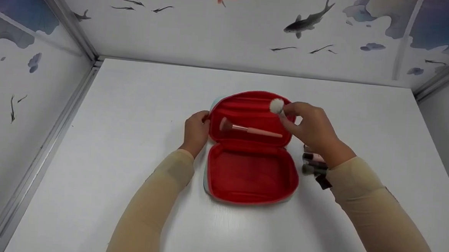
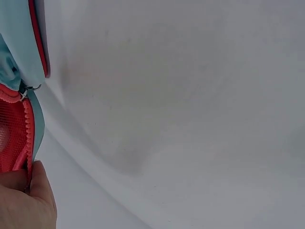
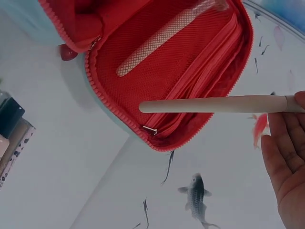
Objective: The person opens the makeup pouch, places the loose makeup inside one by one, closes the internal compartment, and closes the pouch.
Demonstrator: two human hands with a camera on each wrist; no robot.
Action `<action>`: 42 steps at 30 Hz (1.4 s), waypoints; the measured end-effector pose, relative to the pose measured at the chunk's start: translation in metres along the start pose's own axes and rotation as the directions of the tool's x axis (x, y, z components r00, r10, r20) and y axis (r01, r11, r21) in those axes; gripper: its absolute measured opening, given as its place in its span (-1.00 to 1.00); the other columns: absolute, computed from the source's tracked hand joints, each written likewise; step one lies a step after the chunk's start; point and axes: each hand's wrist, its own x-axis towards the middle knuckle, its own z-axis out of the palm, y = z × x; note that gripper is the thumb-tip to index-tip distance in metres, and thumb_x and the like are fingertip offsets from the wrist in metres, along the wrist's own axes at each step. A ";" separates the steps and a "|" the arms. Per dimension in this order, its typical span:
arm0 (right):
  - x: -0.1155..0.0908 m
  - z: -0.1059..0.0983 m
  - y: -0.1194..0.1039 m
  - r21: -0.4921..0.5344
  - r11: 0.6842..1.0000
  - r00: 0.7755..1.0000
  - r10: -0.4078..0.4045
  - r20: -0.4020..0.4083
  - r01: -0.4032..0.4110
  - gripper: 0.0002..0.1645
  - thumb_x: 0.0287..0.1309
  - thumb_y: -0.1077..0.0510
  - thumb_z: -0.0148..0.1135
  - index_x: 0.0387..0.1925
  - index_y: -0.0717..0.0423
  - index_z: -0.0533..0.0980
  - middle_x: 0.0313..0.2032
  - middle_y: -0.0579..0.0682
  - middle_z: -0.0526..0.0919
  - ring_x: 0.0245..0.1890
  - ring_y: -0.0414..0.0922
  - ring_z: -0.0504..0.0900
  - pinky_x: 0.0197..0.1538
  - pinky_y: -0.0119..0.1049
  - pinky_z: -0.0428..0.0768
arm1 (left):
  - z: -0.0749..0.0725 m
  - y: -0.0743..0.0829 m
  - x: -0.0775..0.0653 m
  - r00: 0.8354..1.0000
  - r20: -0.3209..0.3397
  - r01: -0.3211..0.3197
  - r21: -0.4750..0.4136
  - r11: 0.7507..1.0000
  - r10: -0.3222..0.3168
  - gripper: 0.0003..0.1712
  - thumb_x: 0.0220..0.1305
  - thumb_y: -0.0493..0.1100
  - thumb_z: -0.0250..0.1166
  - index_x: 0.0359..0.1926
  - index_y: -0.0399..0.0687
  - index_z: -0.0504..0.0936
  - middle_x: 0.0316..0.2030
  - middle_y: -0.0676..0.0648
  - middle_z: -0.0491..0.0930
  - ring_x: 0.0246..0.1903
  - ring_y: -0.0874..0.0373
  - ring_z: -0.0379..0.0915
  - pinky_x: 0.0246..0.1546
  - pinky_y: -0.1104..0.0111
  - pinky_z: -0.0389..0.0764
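Observation:
A cosmetic bag point(image 1: 252, 173) lies unzipped and spread wide on the table, red inside and pale blue outside. My left hand point(image 1: 196, 132) pinches the zipped edge of its lid between thumb and fingers, as the left wrist view also shows. Behind the red mesh of the lid lies a pink makeup brush point(image 3: 162, 45). Over the lid's right side my right hand point(image 1: 315, 125) holds a white makeup brush point(image 1: 276, 105), bristles up and apart from the bag. In the right wrist view its pale handle point(image 3: 205, 105) points across the mesh pocket. The lower half holds nothing visible.
Several brushes and small cosmetic items point(image 1: 313, 169) lie to the right of the bag, partly hidden by my right forearm. A zipper pull point(image 3: 150, 129) hangs at the mesh pocket's end. Panels with painted fish point(image 1: 306, 24) border the white table point(image 1: 141, 98).

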 end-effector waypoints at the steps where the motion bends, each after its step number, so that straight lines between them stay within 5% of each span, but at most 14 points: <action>1: 0.002 0.001 -0.001 0.011 1.000 1.000 0.002 -0.010 -0.002 -0.76 0.25 0.21 0.23 -0.07 0.21 0.58 -0.19 0.06 0.67 -0.15 -0.06 0.56 -0.08 -0.10 0.62 | 0.000 0.000 0.000 1.000 -0.001 0.000 -0.003 1.000 0.000 -0.71 0.37 -0.38 0.09 0.05 -0.29 0.59 -0.04 -0.19 0.62 0.04 0.03 0.50 0.07 0.27 0.51; 21: 0.043 0.021 -0.035 0.138 0.983 0.990 -0.109 -0.090 0.120 -0.71 0.20 0.23 0.28 -0.05 0.25 0.58 -0.12 0.09 0.69 -0.04 -0.06 0.64 0.09 -0.17 0.56 | 0.001 -0.001 -0.002 0.999 -0.025 -0.039 -0.025 0.999 0.038 -0.75 0.35 -0.41 0.09 -0.02 -0.27 0.62 -0.11 -0.16 0.65 -0.03 0.07 0.53 0.02 0.32 0.53; 31: 0.061 0.034 -0.039 0.091 0.996 0.996 -0.034 0.084 0.026 -0.71 0.26 0.15 0.23 0.00 0.10 0.60 -0.08 0.00 0.67 -0.02 -0.11 0.59 0.05 -0.22 0.58 | 0.003 -0.001 -0.005 1.000 -0.001 0.011 -0.036 0.999 -0.011 -0.73 0.39 -0.35 0.07 0.02 -0.22 0.61 -0.07 -0.11 0.63 0.00 0.11 0.50 0.07 0.34 0.50; 37: 0.066 0.038 -0.038 0.015 0.998 0.981 0.062 0.186 -0.066 -0.66 0.31 0.03 0.18 0.07 -0.01 0.58 -0.04 -0.06 0.64 -0.02 -0.13 0.55 0.04 -0.18 0.58 | 0.003 -0.002 -0.006 1.000 -0.015 -0.015 -0.052 0.999 0.014 -0.72 0.40 -0.34 0.07 0.04 -0.25 0.59 -0.06 -0.14 0.62 -0.01 0.10 0.51 0.04 0.33 0.51; 42: 0.068 0.041 -0.036 -0.045 0.998 0.972 0.046 0.231 -0.037 -0.66 0.33 0.01 0.16 0.07 -0.01 0.58 -0.03 -0.06 0.63 0.00 -0.10 0.55 0.08 -0.14 0.56 | 0.002 -0.001 -0.005 1.000 -0.026 -0.016 -0.057 0.998 0.015 -0.72 0.38 -0.37 0.08 0.04 -0.27 0.60 -0.05 -0.16 0.62 0.02 0.08 0.51 0.05 0.33 0.51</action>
